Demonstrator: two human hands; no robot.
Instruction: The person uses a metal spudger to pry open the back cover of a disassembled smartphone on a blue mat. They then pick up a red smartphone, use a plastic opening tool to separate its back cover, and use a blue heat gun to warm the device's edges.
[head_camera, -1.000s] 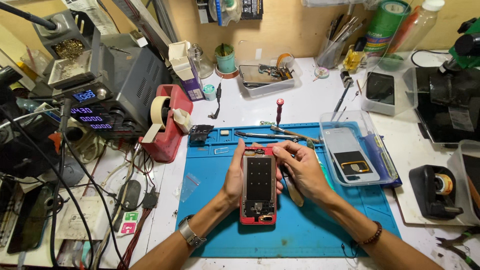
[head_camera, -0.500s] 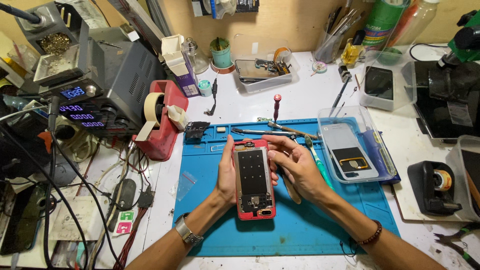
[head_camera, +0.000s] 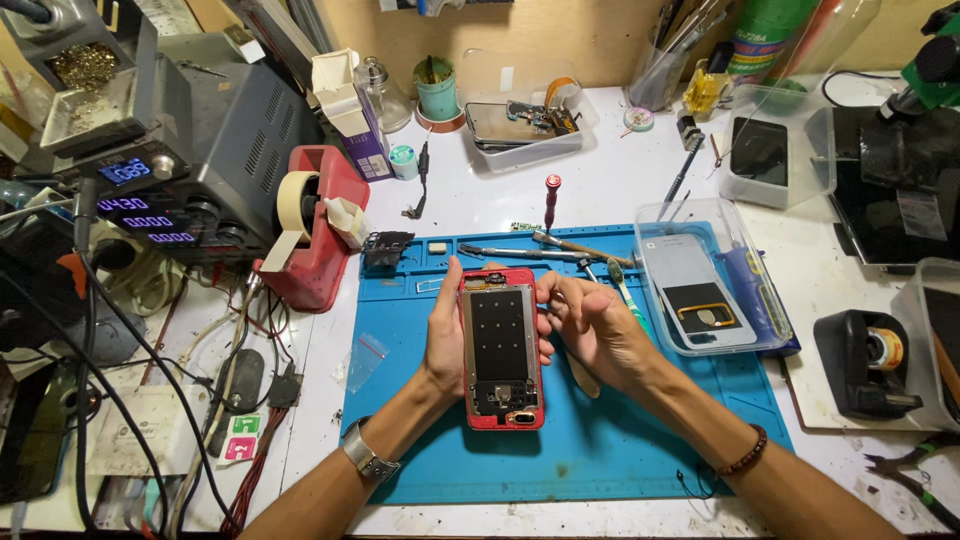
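Note:
An opened red phone (head_camera: 502, 350) with its back off and a grey metal plate showing lies on the blue work mat (head_camera: 600, 450). My left hand (head_camera: 442, 335) grips its left edge, thumb near the top corner. My right hand (head_camera: 592, 325) is curled against the phone's upper right edge, fingertips at the top right corner. A thin pale pry tool (head_camera: 583, 375) pokes out under my right hand.
A clear tray (head_camera: 705, 280) with a phone part sits right of the mat. Tweezers and a red-handled screwdriver (head_camera: 550, 200) lie at the mat's top. A red tape dispenser (head_camera: 315, 235) and power supply (head_camera: 190, 150) stand left; a black tape holder (head_camera: 865, 362) right.
The view has shifted slightly. Both hands stay on the phone; my right hand's fingers have moved a little at the upper right edge.

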